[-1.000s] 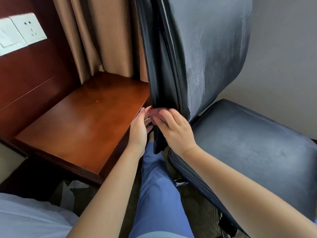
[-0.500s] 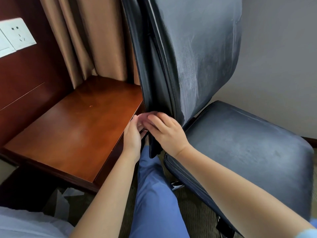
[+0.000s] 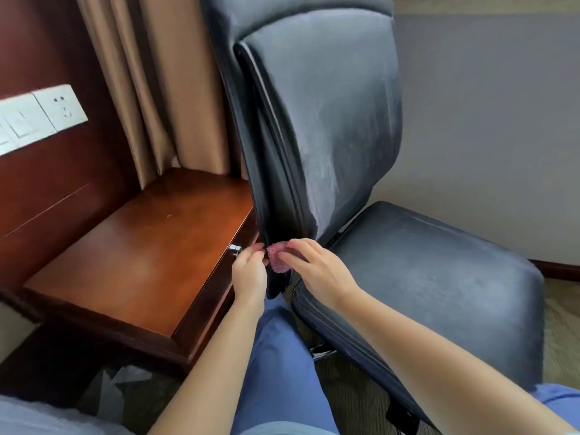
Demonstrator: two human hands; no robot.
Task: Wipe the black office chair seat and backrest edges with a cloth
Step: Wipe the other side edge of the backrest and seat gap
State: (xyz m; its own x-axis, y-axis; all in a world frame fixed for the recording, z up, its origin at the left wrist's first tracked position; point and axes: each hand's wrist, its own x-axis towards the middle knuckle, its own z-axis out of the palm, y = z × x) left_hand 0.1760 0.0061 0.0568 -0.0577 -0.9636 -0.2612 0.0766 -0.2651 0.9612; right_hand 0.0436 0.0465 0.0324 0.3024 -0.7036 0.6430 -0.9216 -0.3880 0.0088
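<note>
Both hands pinch the pink cloth [image 3: 277, 256] against the backrest's [image 3: 317, 127] lower edge, left hand [image 3: 249, 271] squeezed beside the wooden surface [image 3: 131, 262], right hand [image 3: 317, 271] above the seat [image 3: 439, 277].

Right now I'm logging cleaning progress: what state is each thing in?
pink cloth: bunched, pinched against the backrest's lower edge.
left hand: pinching the cloth.
right hand: fingers pressing the cloth.
backrest: upright, streaky grey film.
seat: unoccupied, dusty-looking.
curtain: drawn.
</note>
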